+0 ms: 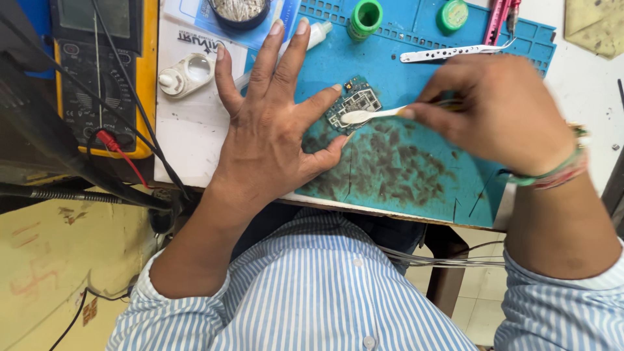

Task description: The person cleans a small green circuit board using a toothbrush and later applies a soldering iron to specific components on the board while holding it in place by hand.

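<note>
**A:** What sits at the far left of the frame?

**B:** A yellow multimeter [97, 71] in the upper left, with black and red leads [120, 153] trailing down from it. Just right of it lies a small white magnifier [187, 73] on a white sheet.

**A:** And the hands?

**B:** The left hand [270, 140] lies flat at centre, fingers spread apart, its index finger and thumb pinning a small circuit board [354, 103] to the blue work mat [416, 169]. The hand covers part of the mat's left edge. The right hand [500, 110], at centre right, has its fingers pinched together on a white brush [374, 115], whose head rests on the board.

**A:** Anything above them?

**B:** Along the top: a round tin [240, 12], a green bottle [365, 18], a green cap [453, 14], and white tweezers [455, 51] just above the right hand. Dark stains mark the mat below the board.
</note>
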